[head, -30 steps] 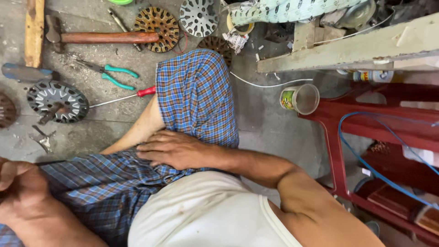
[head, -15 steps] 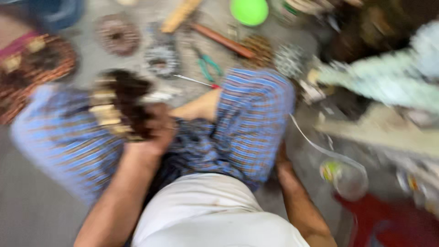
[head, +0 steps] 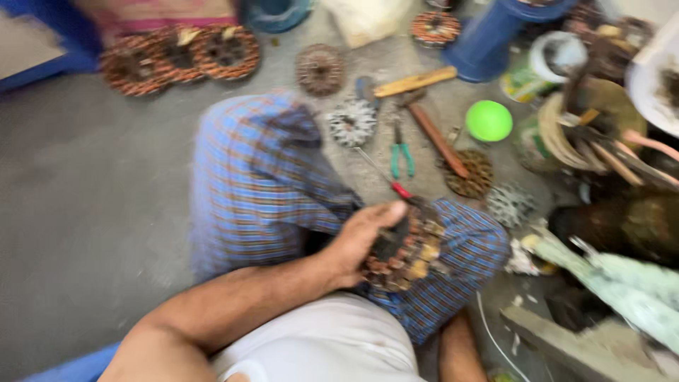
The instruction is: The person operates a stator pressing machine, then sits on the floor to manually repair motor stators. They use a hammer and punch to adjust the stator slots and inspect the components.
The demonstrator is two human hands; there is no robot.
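My left hand (head: pixel 361 244) grips a round motor stator (head: pixel 407 247) wound with copper coils, resting it on my right knee, which is covered by a blue checked cloth (head: pixel 262 177). Just beyond the stator lies a screwdriver with a red handle (head: pixel 399 189). Only my right forearm (head: pixel 460 346) shows at the bottom; its hand is hidden behind the leg. The picture is blurred.
On the grey floor ahead lie green-handled pliers (head: pixel 402 155), a hammer (head: pixel 435 134), a bare silver stator core (head: pixel 351 122) and a green round lid (head: pixel 489 120). Several wound stators (head: pixel 177 56) sit at the far left. A blue cylinder (head: pixel 488 35) and cluttered parts fill the right.
My left hand has carried the wound stator from my left side across to my right knee. My right hand left my thigh and dropped out of sight. The view swung left.
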